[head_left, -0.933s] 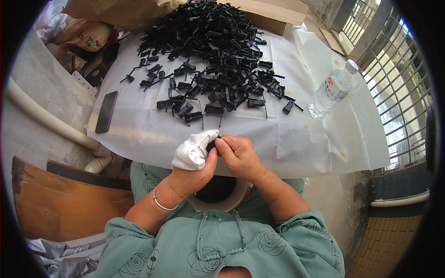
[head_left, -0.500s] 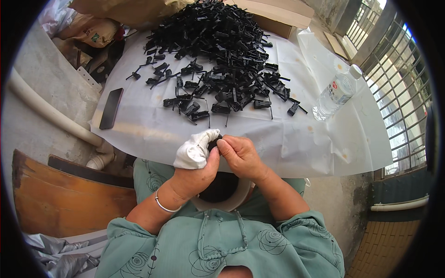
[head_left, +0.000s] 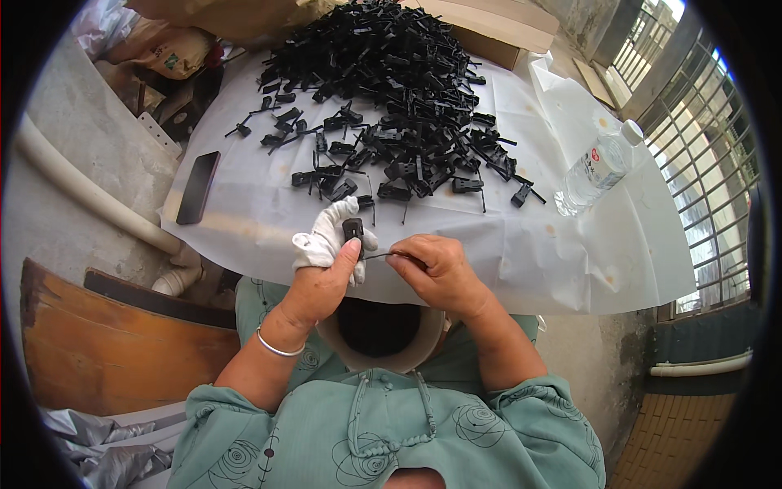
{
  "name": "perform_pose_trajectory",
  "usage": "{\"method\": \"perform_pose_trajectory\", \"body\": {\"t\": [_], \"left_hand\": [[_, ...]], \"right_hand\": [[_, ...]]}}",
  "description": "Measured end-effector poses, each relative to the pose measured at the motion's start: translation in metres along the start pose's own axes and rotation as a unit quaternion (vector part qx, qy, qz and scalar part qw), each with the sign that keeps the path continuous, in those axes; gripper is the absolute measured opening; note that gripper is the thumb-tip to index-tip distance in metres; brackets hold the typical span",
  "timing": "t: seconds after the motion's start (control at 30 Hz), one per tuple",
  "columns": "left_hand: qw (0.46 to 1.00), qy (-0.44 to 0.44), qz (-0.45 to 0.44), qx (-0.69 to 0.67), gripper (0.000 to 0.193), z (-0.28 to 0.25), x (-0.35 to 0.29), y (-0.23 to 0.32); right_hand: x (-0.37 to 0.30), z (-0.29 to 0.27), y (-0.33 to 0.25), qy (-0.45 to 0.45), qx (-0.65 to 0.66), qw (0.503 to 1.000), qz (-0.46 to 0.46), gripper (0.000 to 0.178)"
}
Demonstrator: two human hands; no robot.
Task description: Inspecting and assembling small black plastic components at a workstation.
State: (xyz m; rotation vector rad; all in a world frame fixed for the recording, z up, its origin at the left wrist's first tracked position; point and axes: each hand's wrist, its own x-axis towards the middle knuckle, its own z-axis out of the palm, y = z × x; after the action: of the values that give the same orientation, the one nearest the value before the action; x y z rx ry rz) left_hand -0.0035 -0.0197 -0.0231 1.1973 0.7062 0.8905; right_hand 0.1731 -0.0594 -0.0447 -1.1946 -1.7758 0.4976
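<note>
- Left hand (head_left: 329, 270): white glove (head_left: 312, 247) over the fingers, thumb bare. Clamped on a small black piece (head_left: 353, 230), thumb pressing its near end against the gloved fingers.
- Black piece sits above the near edge of the desk (head_left: 521, 265), roughly upright in the grip, left of the other hand.
- Right hand (head_left: 440, 275): bare, thumb and fingertips pinched together on a thin dark stem (head_left: 377, 256). Stem spans the gap between the hands; whether it joins the piece, cannot tell.
- Large heap of similar black parts (head_left: 383, 73) on the far half of the desk, stragglers spread toward the hands, thin rods sticking out of several.
- Pale translucent sheet (head_left: 627, 261) covers the desk, hanging over the near edge.
- Dark phone (head_left: 199, 188) lies flat near the left edge; clear bottle (head_left: 599, 169) with white cap on the right side, well apart from the hands.
- Pale round bucket (head_left: 334, 341) below the hands, between the person's legs, dark inside.
- Silver bangle (head_left: 279, 352) around the left wrist.
</note>
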Motion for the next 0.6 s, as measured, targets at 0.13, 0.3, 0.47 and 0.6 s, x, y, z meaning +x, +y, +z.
{"method": "perform_pose_trajectory", "body": {"t": [0.13,0.3,0.47,0.6], "left_hand": [[0.986,-0.046,0.007,0.161,0.034,0.004,-0.006,0.006],[0.983,-0.115,-0.009,0.141,0.031,0.003,-0.006,-0.006],[0.985,-0.048,0.005,0.165,0.024,0.005,-0.005,-0.003],[0.933,-0.027,0.149,0.326,0.023,0.009,-0.005,-0.006]], "right_hand": [[0.002,0.0,-0.007,0.023,0.081,0.996,0.008,0.007],[0.008,-0.004,-0.018,-0.021,0.113,0.988,0.107,0.013],[0.008,0.001,-0.014,-0.06,0.097,0.992,0.047,0.022],[0.009,0.012,-0.014,-0.081,0.098,0.988,0.081,0.025]]}}
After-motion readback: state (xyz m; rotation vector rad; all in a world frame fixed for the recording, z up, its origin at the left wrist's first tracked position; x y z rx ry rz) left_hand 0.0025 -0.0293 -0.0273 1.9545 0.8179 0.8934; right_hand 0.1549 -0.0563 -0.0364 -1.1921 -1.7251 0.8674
